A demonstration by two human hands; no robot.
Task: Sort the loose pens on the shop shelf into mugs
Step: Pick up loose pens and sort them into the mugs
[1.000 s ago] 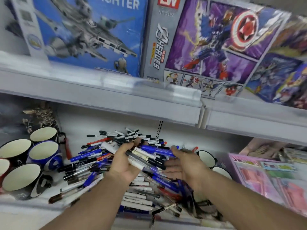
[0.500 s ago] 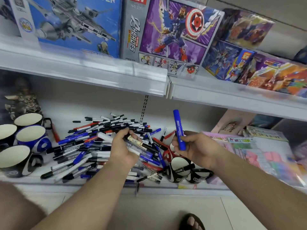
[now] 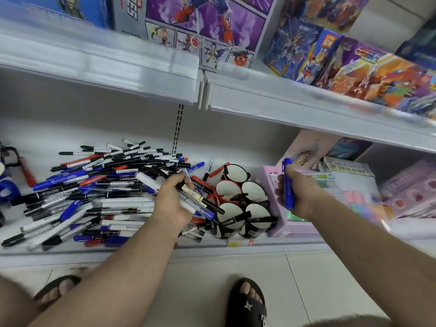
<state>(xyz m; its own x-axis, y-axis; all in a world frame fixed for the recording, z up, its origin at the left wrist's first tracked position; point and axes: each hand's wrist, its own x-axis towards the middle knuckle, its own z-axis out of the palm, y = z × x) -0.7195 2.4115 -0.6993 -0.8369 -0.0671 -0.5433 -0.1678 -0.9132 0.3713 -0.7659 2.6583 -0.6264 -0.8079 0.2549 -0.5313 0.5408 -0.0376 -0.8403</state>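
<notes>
— Fingers (image 3: pixel 282 185) of the right hand (image 3: pixel 298 193) curl round one blue marker (image 3: pixel 288 185), near the mugs (image 3: pixel 238 204); the left hand (image 3: pixel 173 204) clutches a bundle of pens (image 3: pixel 200 200).

— And the progress?

— Early, it seems. A few pens stand in mugs; most lie in the heap (image 3: pixel 94 185) on the shelf (image 3: pixel 141 252).

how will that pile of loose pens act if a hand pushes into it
The pen pile would probably slide and roll: the pens are round, smooth barrels stacked crisscross. Ones near the shelf front edge may well drop to the floor.
</notes>
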